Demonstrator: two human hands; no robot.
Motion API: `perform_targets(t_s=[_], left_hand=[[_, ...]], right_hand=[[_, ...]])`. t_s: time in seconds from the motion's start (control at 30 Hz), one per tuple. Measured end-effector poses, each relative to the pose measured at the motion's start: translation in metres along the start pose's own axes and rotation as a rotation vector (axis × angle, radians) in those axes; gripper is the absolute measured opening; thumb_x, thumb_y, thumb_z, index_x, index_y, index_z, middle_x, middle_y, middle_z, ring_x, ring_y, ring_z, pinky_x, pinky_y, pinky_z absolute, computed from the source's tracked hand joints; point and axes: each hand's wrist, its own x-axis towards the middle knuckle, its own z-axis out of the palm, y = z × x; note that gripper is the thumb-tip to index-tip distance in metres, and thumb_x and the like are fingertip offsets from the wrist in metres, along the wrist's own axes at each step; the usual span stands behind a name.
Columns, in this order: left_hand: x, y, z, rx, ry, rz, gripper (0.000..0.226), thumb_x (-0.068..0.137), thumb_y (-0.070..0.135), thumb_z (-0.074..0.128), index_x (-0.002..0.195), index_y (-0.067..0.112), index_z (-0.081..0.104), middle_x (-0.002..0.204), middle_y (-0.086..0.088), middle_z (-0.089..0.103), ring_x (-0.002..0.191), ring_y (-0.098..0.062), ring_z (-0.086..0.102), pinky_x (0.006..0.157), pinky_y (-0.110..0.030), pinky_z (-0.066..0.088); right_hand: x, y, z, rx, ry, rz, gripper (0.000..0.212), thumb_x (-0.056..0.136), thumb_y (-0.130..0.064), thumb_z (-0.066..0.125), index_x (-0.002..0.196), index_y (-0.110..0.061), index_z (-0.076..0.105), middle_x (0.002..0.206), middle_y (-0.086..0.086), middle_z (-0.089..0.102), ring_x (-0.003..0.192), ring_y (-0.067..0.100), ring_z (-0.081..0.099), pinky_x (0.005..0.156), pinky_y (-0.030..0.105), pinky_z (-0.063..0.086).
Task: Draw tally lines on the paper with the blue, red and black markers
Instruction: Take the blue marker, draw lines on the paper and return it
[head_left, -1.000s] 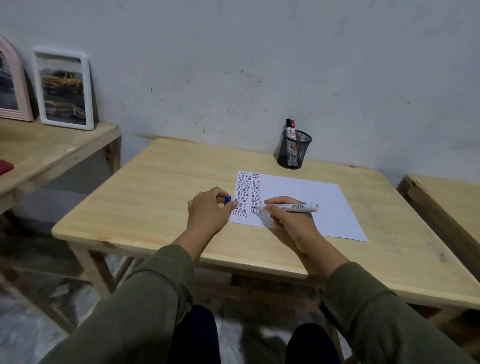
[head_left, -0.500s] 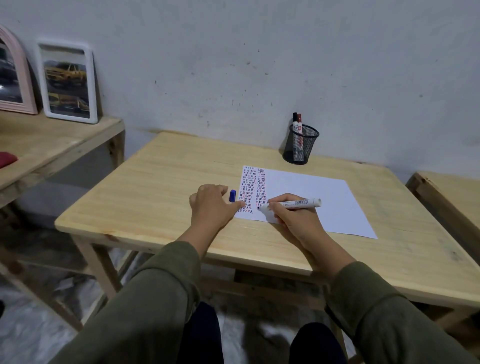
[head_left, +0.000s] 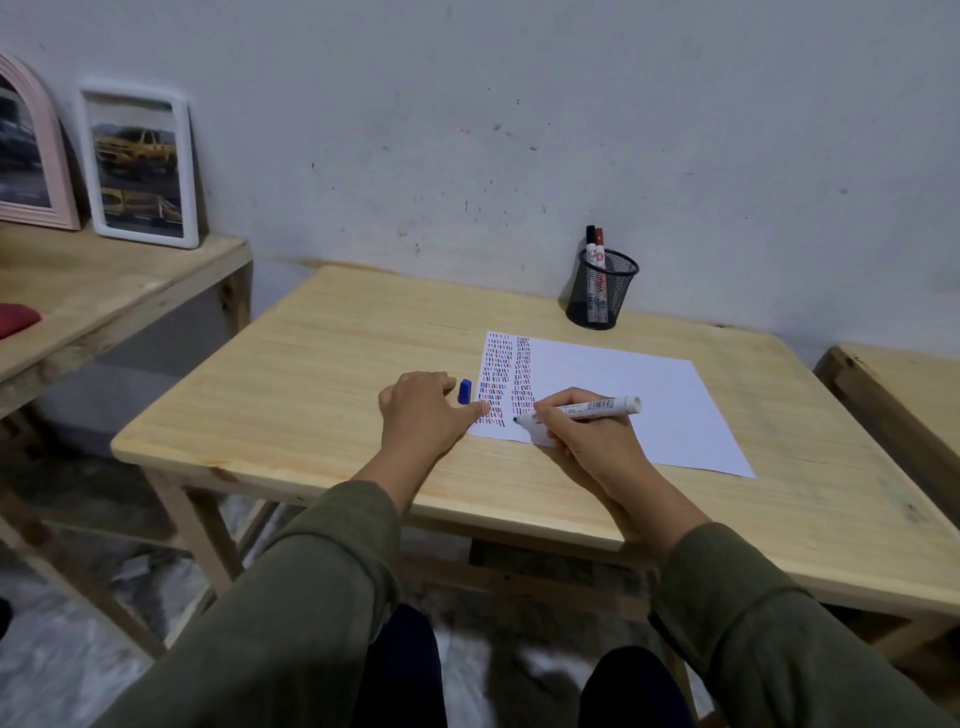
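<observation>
A white sheet of paper (head_left: 623, 395) lies on the wooden table (head_left: 322, 374), with two columns of short blue, red and black tally lines along its left side. My right hand (head_left: 587, 439) grips the uncapped blue marker (head_left: 587, 408), its tip touching the paper at the foot of the second column. My left hand (head_left: 423, 415) rests flat on the table, its thumb pressing the paper's left corner. The blue cap (head_left: 464, 391) lies on the table beside my left fingers. The black and red markers (head_left: 596, 247) stand in a black mesh cup (head_left: 602, 291) at the back.
A second wooden table (head_left: 104, 291) at the left carries two framed pictures (head_left: 137, 166) and a red object (head_left: 15, 318). Another wooden piece (head_left: 898, 384) stands to the right. The wall runs right behind the table.
My left hand let go of the blue cap, which now lies on the table, and spread flat with its thumb on the paper. The marker tip stays at the second column's foot.
</observation>
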Motion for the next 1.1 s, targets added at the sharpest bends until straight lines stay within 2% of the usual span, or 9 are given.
perform_targets(t_s=[0.1,0.2,0.33,0.43,0.53,0.6,0.7,0.87,1.1], left_hand=[[0.0,0.0,-0.001,-0.012,0.002,-0.008,0.064,0.075,0.055,0.066,0.127,0.018,0.059,0.136,0.001,0.058,0.128,-0.02,0.048,0.105,-0.04,0.03],[-0.002,0.0,-0.004,-0.032,0.001,0.01,0.06,0.077,0.053,0.065,0.128,0.024,0.056,0.128,0.004,0.063,0.125,-0.018,0.049,0.103,-0.039,0.03],[-0.005,0.003,-0.009,-0.143,0.043,0.027,0.028,0.087,0.039,0.057,0.112,0.03,0.065,0.108,0.008,0.072,0.114,-0.015,0.055,0.097,-0.035,0.029],[-0.005,0.007,-0.011,-0.317,0.042,-0.014,0.018,0.085,0.034,0.061,0.099,0.027,0.07,0.093,0.009,0.074,0.091,-0.008,0.067,0.094,-0.032,0.045],[-0.005,0.02,-0.022,-0.612,0.128,-0.095,0.017,0.084,0.031,0.063,0.098,0.025,0.07,0.078,0.016,0.068,0.061,0.006,0.065,0.069,-0.026,0.055],[-0.002,0.033,-0.033,-0.816,0.172,-0.138,0.012,0.085,0.029,0.063,0.096,0.025,0.068,0.076,0.015,0.067,0.071,-0.004,0.065,0.061,-0.029,0.057],[0.004,0.055,-0.048,-0.995,0.119,-0.224,0.006,0.085,0.033,0.063,0.08,0.03,0.065,0.083,0.009,0.068,0.085,-0.013,0.061,0.05,-0.021,0.05],[0.006,0.073,-0.053,-1.147,0.044,-0.28,0.015,0.081,0.04,0.066,0.07,0.029,0.065,0.092,0.002,0.069,0.09,-0.013,0.061,0.065,-0.025,0.041],[0.002,0.085,-0.058,-1.214,0.016,-0.282,0.016,0.082,0.037,0.067,0.071,0.026,0.063,0.084,0.003,0.067,0.084,-0.01,0.06,0.064,-0.023,0.039]], right_hand=[[0.001,0.001,-0.001,0.021,-0.008,0.021,0.009,0.078,-0.021,0.07,0.083,-0.013,0.071,0.074,-0.009,0.071,0.075,0.009,0.065,0.073,0.034,0.053],[0.002,0.001,-0.001,0.081,0.016,0.021,0.008,0.082,-0.015,0.066,0.086,-0.01,0.071,0.063,-0.009,0.068,0.06,0.003,0.063,0.061,0.023,0.051],[0.003,-0.001,-0.002,0.109,0.067,-0.015,0.008,0.084,-0.01,0.064,0.086,-0.008,0.071,0.061,-0.002,0.062,0.051,0.001,0.054,0.049,0.014,0.044],[0.004,-0.005,-0.003,0.138,0.089,-0.012,0.006,0.084,-0.013,0.066,0.086,-0.012,0.072,0.063,0.002,0.062,0.056,0.007,0.055,0.05,0.016,0.044],[0.005,-0.015,-0.006,0.231,0.1,-0.012,0.007,0.085,-0.014,0.064,0.086,-0.012,0.071,0.065,0.004,0.062,0.06,0.014,0.057,0.053,0.021,0.048],[0.007,-0.027,-0.005,0.248,0.082,-0.059,0.008,0.086,-0.013,0.063,0.085,-0.014,0.071,0.065,0.004,0.063,0.061,0.017,0.058,0.057,0.027,0.048],[0.006,-0.047,0.001,0.221,0.045,-0.146,0.01,0.086,-0.012,0.062,0.086,-0.016,0.071,0.067,0.005,0.064,0.063,0.017,0.06,0.058,0.027,0.05],[0.002,-0.072,0.007,0.206,0.017,-0.26,0.013,0.087,-0.009,0.06,0.085,-0.016,0.071,0.064,0.0,0.065,0.062,0.014,0.061,0.057,0.024,0.051],[0.0,-0.088,0.005,0.217,0.053,-0.324,0.015,0.088,-0.008,0.059,0.085,-0.016,0.07,0.068,0.001,0.066,0.062,0.014,0.061,0.058,0.024,0.052]])
